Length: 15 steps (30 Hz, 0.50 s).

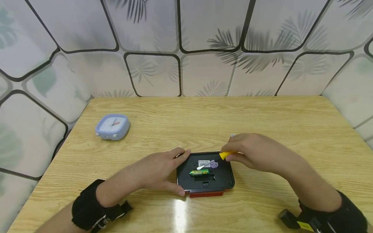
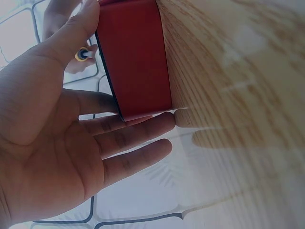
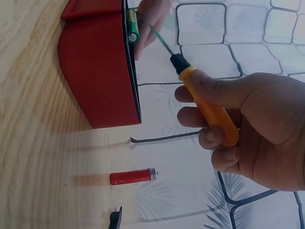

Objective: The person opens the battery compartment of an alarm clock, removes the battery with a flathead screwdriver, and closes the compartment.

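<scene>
A red box-shaped device [image 2: 136, 59] lies on the table with its black back panel [image 1: 186, 181] facing up. On that panel show a barcode label, a purple patch and an open battery slot. A green battery [image 1: 199, 172] sits at the slot, tilted up in the right wrist view. My left hand [image 1: 160, 168] holds the device's left end, thumb at the near corner and index finger at the far one. My right hand [image 1: 250, 152] grips a yellow-handled screwdriver [image 3: 209, 109] above the panel's right side. Its metal tip points left, close over the green battery.
Beyond the device, a red battery [image 3: 133, 176] stands upright on the table, mostly hidden by my right hand in the head view. Near it is a small black piece [image 3: 115, 218]. A light blue clock [image 1: 113, 127] stands at the back left of the wooden table [image 1: 186, 119].
</scene>
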Motion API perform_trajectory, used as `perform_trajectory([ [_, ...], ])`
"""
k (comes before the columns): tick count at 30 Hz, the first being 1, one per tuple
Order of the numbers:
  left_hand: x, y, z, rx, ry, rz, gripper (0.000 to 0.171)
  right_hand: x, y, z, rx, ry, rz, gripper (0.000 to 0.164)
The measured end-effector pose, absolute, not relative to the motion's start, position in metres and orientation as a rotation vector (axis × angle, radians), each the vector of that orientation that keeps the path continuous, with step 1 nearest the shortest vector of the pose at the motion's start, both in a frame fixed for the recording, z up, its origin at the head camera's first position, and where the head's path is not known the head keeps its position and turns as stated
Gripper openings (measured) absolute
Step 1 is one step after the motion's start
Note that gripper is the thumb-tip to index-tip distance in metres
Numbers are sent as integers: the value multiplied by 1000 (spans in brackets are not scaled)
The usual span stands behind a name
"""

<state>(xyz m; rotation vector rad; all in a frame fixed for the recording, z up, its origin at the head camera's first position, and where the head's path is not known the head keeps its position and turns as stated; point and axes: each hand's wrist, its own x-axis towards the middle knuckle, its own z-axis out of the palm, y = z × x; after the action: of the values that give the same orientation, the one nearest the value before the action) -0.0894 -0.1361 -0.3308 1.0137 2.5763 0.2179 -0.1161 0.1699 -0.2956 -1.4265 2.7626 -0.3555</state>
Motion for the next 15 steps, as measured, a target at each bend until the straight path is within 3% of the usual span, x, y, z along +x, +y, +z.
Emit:
perform_trajectory([
  [15, -90, -136, -329, 1003, 2563, 216, 111, -117, 176, -291, -1384, 2698, -281, 13],
])
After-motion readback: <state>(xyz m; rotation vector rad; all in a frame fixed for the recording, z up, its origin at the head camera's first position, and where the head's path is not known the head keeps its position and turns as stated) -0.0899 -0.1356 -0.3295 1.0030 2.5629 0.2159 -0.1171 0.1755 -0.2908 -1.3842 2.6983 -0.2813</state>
